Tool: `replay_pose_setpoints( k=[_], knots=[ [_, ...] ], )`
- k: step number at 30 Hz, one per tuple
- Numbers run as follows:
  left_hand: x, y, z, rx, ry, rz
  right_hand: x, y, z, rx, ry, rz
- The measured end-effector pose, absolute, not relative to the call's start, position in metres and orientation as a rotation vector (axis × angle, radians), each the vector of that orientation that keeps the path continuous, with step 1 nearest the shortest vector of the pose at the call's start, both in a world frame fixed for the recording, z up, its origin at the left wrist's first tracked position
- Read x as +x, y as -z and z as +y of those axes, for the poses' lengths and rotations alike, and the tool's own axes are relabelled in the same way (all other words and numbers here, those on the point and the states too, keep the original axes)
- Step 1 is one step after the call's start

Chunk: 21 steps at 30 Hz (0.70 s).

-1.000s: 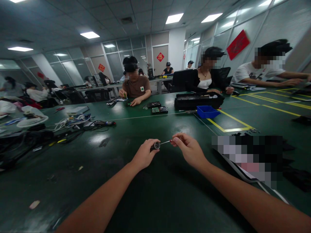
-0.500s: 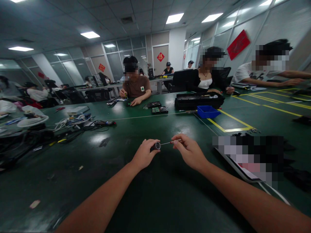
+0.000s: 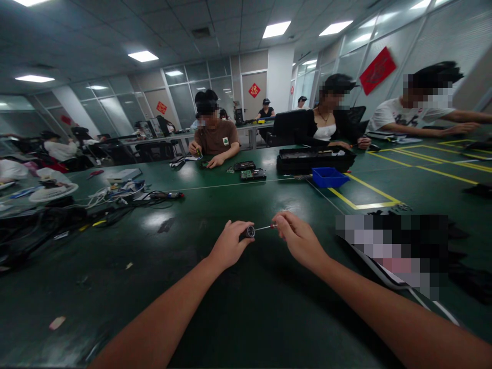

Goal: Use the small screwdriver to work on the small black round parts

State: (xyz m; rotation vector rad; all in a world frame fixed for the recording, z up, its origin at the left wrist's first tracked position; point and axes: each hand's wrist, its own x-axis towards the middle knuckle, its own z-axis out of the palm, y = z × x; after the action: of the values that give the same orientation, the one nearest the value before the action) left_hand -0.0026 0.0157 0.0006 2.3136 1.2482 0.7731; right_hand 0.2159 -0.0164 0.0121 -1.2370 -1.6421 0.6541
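Over the middle of the green table, my left hand [image 3: 229, 244] is closed around a small dark cylindrical part [image 3: 249, 232], whose round end faces right and toward me. My right hand [image 3: 295, 233] grips the handle of a thin screwdriver [image 3: 265, 227] between thumb and fingers; a bit of red shows at the front of its handle. The shaft points left, and its tip is at the round end of the cylinder. Whether the tip sits in a screw is too small to tell.
The green table [image 3: 154, 287] spreads around my arms. Tangled cables [image 3: 115, 202] lie to the left. Ahead are circuit boards [image 3: 252, 174], a black housing [image 3: 315, 161] and a blue bin [image 3: 329, 177]. A pixelated flat item [image 3: 384, 256] lies by my right forearm. Several people sit across the table.
My right hand's fingers have rolled slightly around the screwdriver handle, showing more of its red front. The left hand and the cylinder have stayed almost in place.
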Motion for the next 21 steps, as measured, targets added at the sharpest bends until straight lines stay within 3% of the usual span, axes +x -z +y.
replay_pose_setpoints(
  k=[5,13,21],
  knots=[
    [0.0,-0.001,0.016,2.313,-0.765,1.257,0.213,-0.009,-0.013,-1.212,-0.681,-1.507],
    [0.001,-0.003,0.017,2.366,-0.775,1.201,0.215,-0.004,0.003,-1.009,-1.246,-0.893],
    [0.004,-0.002,0.017,2.395,-0.611,1.266,0.216,-0.001,0.003,-1.138,-0.942,-1.014]
  ],
)
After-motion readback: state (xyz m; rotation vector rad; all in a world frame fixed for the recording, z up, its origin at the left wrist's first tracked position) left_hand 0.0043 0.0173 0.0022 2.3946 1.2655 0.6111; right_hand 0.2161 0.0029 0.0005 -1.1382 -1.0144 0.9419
